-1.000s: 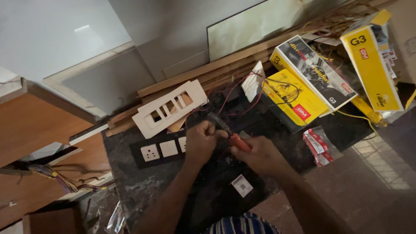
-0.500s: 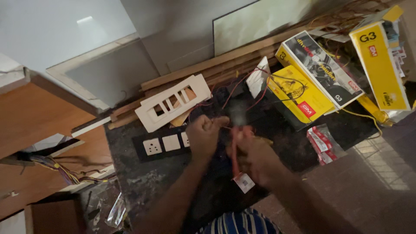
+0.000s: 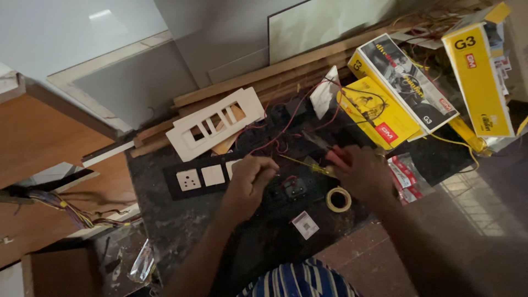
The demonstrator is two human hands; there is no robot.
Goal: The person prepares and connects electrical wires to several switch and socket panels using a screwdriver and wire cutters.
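Your left hand (image 3: 250,179) curls its fingers shut on the black switch plate (image 3: 206,177), pinning it flat on the dark worktop (image 3: 165,220). Your right hand (image 3: 360,173) grips a yellow-handled screwdriver (image 3: 305,164), its tip angled toward the plate; a tape roll (image 3: 338,199) lies just beside.

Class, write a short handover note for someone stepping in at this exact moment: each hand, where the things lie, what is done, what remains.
Left hand: closed on a small dark switch part at the black switch plate.
Right hand: grips a yellow-handled screwdriver and red-handled pliers.
Nearby: tape roll, loose white module, white cover frame, yellow boxes.
Done: socket and white switches sit in the plate.
Left: red wires loose; cover frame off.
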